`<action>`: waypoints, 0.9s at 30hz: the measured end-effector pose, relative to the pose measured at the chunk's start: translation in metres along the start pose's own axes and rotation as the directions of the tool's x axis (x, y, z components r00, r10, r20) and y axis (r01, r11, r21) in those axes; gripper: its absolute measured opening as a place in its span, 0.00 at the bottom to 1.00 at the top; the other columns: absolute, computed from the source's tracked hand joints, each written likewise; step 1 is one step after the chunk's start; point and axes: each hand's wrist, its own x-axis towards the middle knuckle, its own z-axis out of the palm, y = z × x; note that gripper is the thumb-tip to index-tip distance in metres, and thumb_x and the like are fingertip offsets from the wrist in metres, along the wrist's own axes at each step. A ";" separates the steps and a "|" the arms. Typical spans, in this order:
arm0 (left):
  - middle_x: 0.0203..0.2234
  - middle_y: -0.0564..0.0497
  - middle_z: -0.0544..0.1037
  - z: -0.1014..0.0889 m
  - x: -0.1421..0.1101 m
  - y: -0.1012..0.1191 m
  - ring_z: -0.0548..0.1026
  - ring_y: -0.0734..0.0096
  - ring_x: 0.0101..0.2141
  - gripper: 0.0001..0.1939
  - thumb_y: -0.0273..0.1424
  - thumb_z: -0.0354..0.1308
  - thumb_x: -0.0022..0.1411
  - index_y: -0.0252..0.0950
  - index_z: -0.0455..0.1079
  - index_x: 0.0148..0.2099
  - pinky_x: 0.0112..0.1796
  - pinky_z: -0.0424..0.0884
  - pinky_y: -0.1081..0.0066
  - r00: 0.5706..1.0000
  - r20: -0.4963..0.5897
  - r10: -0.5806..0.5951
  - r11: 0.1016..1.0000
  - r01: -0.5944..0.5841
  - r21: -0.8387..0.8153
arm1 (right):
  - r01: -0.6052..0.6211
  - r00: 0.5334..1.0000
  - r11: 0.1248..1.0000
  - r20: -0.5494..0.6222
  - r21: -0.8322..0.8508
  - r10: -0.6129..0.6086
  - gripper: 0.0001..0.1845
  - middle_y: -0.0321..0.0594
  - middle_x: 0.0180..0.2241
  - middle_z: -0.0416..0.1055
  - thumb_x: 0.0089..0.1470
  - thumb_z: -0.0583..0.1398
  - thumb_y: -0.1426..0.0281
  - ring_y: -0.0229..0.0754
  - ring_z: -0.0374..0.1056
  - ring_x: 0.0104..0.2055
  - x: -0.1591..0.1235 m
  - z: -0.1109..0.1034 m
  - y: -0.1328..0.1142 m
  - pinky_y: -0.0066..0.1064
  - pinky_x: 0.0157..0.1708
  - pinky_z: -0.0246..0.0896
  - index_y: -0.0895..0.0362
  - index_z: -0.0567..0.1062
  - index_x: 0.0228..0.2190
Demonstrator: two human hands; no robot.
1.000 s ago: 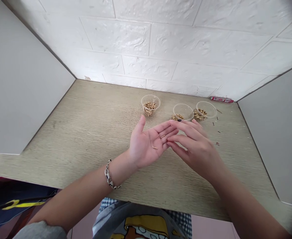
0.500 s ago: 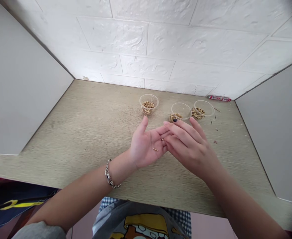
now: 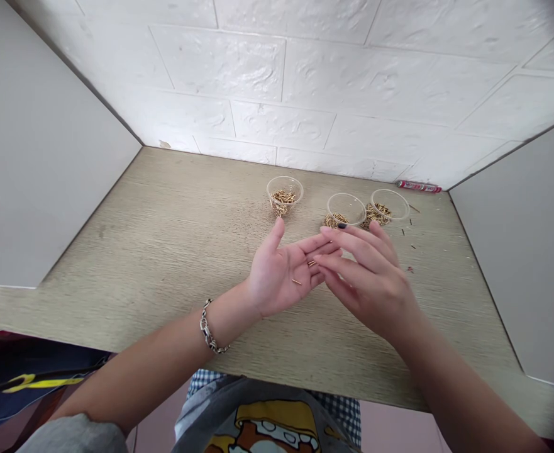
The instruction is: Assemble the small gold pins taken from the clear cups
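Note:
My left hand [image 3: 281, 270] is turned palm up, fingers stretched out flat. A thin gold-coloured metal pin [image 3: 296, 282] lies loose on its palm. My right hand [image 3: 368, 270] reaches over the left fingers, its thumb and index finger pinched at a small gold-coloured pin [image 3: 311, 263] by the base of those fingers. The right fingertips partly cover this spot, so I cannot tell how many pins are there. Beyond the hands stand a left clear plastic cup [image 3: 285, 190], a middle cup [image 3: 346, 209] and a right cup [image 3: 390, 204], each with many similar gold pins.
A red and white tube-shaped item [image 3: 419, 187] lies against the white brick-patterned wall [image 3: 234, 63]. Dark slivers [image 3: 413, 246] are scattered on the wooden table [image 3: 163, 233] at the right. Grey panels [image 3: 45, 157] enclose both sides.
The right hand has shifted slightly right along the left fingers, and more of the pin at its fingertips shows. The left hand stays palm up. The view has moved a little.

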 end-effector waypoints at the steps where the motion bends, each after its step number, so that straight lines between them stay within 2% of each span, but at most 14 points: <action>1: 0.51 0.37 0.69 0.000 0.000 0.000 0.69 0.63 0.46 0.42 0.54 0.30 0.61 0.24 0.59 0.59 0.48 0.59 0.69 1.000 -0.012 0.003 1.000 -0.003 0.000 | -0.028 0.999 1.000 -0.019 0.013 0.029 0.05 0.43 0.48 0.71 0.51 0.61 0.72 0.46 0.66 0.50 0.001 -0.001 0.000 0.48 0.57 0.53 0.55 0.74 0.33; 5: 0.53 0.36 0.67 0.002 0.000 -0.001 0.69 0.65 0.45 0.42 0.54 0.32 0.61 0.23 0.58 0.59 0.48 0.60 0.70 0.998 -0.056 0.029 0.999 -0.030 -0.016 | -0.198 0.980 0.980 0.016 0.033 0.198 0.02 0.43 0.47 0.71 0.51 0.61 0.71 0.48 0.68 0.48 0.002 -0.002 0.000 0.52 0.56 0.52 0.55 0.75 0.28; 8: 0.53 0.36 0.67 0.003 -0.001 -0.001 0.69 0.66 0.44 0.41 0.54 0.33 0.62 0.23 0.58 0.59 0.46 0.62 0.71 0.997 -0.065 0.028 0.999 -0.030 -0.030 | -0.339 0.939 0.939 0.078 0.053 0.334 0.05 0.42 0.47 0.71 0.49 0.62 0.67 0.49 0.68 0.48 0.001 0.001 -0.003 0.55 0.55 0.51 0.54 0.74 0.25; 11: 0.53 0.36 0.66 0.004 -0.001 -0.001 0.69 0.67 0.42 0.42 0.54 0.33 0.61 0.22 0.59 0.59 0.45 0.62 0.72 0.997 -0.067 0.029 0.999 -0.031 -0.036 | -0.414 0.908 0.908 0.103 0.065 0.406 0.06 0.42 0.47 0.71 0.48 0.63 0.65 0.49 0.68 0.48 0.000 0.005 -0.007 0.57 0.54 0.51 0.54 0.74 0.24; 17: 0.52 0.37 0.67 0.005 -0.001 -0.004 0.69 0.68 0.42 0.41 0.54 0.33 0.61 0.23 0.62 0.57 0.45 0.62 0.73 0.996 -0.066 0.060 0.998 -0.061 -0.020 | -0.454 0.889 0.889 0.103 0.058 0.447 0.05 0.42 0.47 0.71 0.47 0.63 0.66 0.50 0.68 0.48 0.000 0.007 -0.014 0.61 0.53 0.49 0.54 0.74 0.25; 21: 0.51 0.38 0.69 0.003 0.000 -0.005 0.68 0.67 0.44 0.40 0.55 0.33 0.61 0.25 0.65 0.54 0.46 0.62 0.73 0.996 -0.070 0.058 0.998 -0.059 -0.010 | -0.452 0.890 0.891 0.089 0.035 0.448 0.04 0.41 0.46 0.72 0.48 0.63 0.67 0.50 0.68 0.46 0.000 0.007 -0.018 0.63 0.54 0.44 0.53 0.74 0.25; 27: 0.52 0.37 0.68 0.003 0.000 -0.004 0.66 0.62 0.50 0.41 0.55 0.33 0.60 0.25 0.64 0.55 0.47 0.62 0.71 0.996 -0.081 0.031 0.999 -0.033 -0.024 | -0.450 0.891 0.892 0.093 0.042 0.445 0.04 0.40 0.47 0.71 0.48 0.62 0.68 0.49 0.69 0.46 -0.001 0.009 -0.023 0.63 0.56 0.41 0.53 0.74 0.24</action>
